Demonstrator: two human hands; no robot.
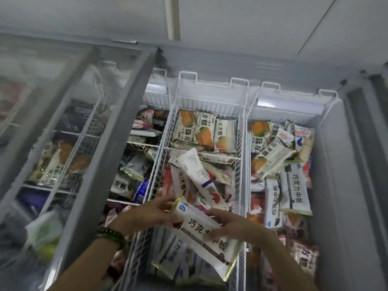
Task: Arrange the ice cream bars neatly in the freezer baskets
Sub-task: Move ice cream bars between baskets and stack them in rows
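I look down into an open chest freezer with white wire baskets. Both hands hold one white wrapped ice cream bar [201,234] with black characters over the near end of the middle basket [241,156]. My left hand [151,213] pinches its top end. My right hand [228,223] lies across its middle, fingers curled on the wrapper. Under it lie more white bars [174,257]. Further back in that basket a long white bar [197,171] lies slanted on a loose pile, and orange-and-white bars [205,131] stand in a row at the far end.
The right basket [249,164] holds a jumbled heap of bars [279,160]. A left basket [155,164] holds mixed packets. The grey-framed sliding glass lid [105,143] covers the freezer's left part. The freezer's grey rim [336,185] runs along the right.
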